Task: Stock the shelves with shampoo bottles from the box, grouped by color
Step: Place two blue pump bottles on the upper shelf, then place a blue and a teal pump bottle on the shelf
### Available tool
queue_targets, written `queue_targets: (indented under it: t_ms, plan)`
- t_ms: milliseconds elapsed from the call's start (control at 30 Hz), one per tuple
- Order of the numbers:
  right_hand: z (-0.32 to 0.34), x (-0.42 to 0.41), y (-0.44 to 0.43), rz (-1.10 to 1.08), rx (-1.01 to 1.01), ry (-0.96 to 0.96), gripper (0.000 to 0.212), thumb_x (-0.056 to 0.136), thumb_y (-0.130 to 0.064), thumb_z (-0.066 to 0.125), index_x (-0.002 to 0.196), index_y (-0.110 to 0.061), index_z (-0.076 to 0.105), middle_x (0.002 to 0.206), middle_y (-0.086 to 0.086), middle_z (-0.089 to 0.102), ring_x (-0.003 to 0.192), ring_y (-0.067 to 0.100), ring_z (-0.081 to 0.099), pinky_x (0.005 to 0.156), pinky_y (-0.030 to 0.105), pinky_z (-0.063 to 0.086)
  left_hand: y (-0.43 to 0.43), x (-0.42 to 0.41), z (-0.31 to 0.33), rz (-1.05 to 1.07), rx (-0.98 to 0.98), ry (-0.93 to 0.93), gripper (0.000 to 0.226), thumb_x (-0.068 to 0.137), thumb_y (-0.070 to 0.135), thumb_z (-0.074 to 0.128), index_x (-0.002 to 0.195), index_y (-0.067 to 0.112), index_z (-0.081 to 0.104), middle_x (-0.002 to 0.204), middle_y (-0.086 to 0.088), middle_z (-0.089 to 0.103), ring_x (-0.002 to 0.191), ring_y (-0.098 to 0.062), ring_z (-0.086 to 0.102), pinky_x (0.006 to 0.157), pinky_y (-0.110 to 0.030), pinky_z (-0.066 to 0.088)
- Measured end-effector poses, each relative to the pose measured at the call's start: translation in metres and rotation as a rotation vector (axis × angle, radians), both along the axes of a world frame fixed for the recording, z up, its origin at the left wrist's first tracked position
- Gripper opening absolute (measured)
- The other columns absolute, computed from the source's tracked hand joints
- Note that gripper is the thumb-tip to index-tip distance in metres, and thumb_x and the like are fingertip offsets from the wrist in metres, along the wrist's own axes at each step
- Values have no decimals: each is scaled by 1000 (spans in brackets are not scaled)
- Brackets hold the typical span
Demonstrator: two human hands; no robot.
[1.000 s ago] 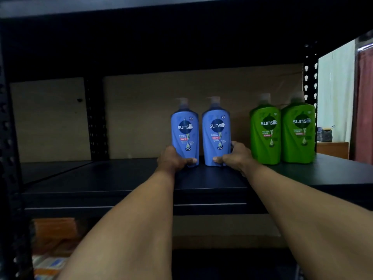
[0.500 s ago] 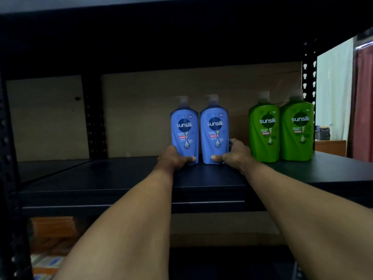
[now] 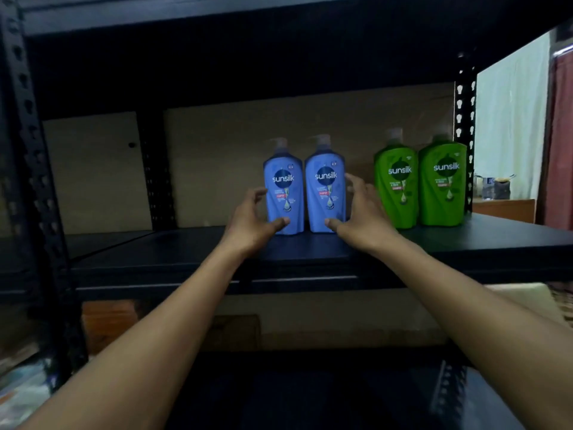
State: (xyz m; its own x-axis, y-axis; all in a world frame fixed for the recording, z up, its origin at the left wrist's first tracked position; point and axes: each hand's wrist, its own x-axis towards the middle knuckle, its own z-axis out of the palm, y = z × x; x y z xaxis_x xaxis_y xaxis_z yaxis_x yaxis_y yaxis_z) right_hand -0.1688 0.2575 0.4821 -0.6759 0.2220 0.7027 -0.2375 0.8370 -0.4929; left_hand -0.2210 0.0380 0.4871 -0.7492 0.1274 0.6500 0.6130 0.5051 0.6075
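Fingers [image 3: 258, 193] of left hand [image 3: 249, 226] and right hand [image 3: 366, 218], spread, are bracketing two blue plastic pump bottles [image 3: 284, 193], squaring them as one colour group left of green plastic pump bottles [image 3: 398, 193].

Pale wall [image 3: 511, 119], red curtain [image 3: 562, 135] at far right, wooden table [image 3: 504, 210] bearing small dark clutter [image 3: 497, 187]

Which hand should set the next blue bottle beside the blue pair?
Likely left: left hand flanks the left blue bottle, shelf continuing that side; right hand fills the gap before the green bottles.
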Motion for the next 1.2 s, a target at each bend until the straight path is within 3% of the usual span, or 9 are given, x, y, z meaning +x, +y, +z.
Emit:
queue_targets:
  t_ms: [167,300,533,667,767,833,933,1067,1200]
  plan:
    - [-47,83,-28,171,25,299,75,81,-15,76,148,-25,43,133,-1,52,127,20,50,107,42,46,-20,94,-45,-74,-78,303,51,83,27,83,130,26,62,133,13,63,128,-7,54,109,-25,41]
    - [-122,131,-48,302,-1,278,71,80,-2,69,145,-21,49,131,-4,53,127,16,53,103,42,49,-29,144,-118,-148,-103,273,50,83,24,83,129,26,64,135,14,61,128,-9,53,109,-24,40]
    - [-312,177,-60,307,-134,-219,70,87,-2,69,147,-29,46,133,-13,49,129,3,48,101,32,52,-52,183,-307,-118,-153,-144,47,88,31,79,131,32,61,138,18,58,129,-4,50,105,-38,48]
    - [-408,197,-61,250,-275,-477,71,83,0,66,145,-30,48,130,-11,49,123,3,49,100,31,50,-76,194,-401,-83,-167,-376,43,86,30,81,126,33,64,131,16,61,123,-8,55,97,-45,54]
    - [-466,213,-60,195,-339,-652,71,80,-1,67,144,-27,48,128,-6,51,123,9,51,105,34,46,-87,202,-462,-51,-180,-553,47,79,45,76,123,35,65,124,13,64,116,-12,61,94,-47,55]
    - [-497,223,-61,147,-344,-769,68,82,-1,69,144,-22,49,131,-1,54,126,16,52,107,32,42,-87,208,-497,-46,-222,-669,50,78,36,82,124,27,67,121,5,66,111,-15,64,95,-41,53]
    - [-542,233,-69,99,-397,-933,68,86,-7,72,146,-20,44,136,3,53,130,24,51,108,43,44,-88,215,-547,-32,-288,-895,51,81,20,86,128,18,63,124,-3,67,114,-19,63,89,-28,48]
    - [-582,246,-81,-6,-450,-1112,71,84,-11,73,148,-18,42,137,10,52,129,32,51,101,40,47,-87,227,-598,42,-314,-1109,57,84,15,83,135,9,58,126,-11,66,120,-28,62,89,-28,46]
    - [-614,257,-89,-138,-520,-1226,70,79,-14,78,142,-12,48,136,18,49,126,37,51,100,34,42,-88,233,-635,124,-409,-1237,85,84,27,83,152,7,37,143,-16,55,126,-36,58,98,-36,47]
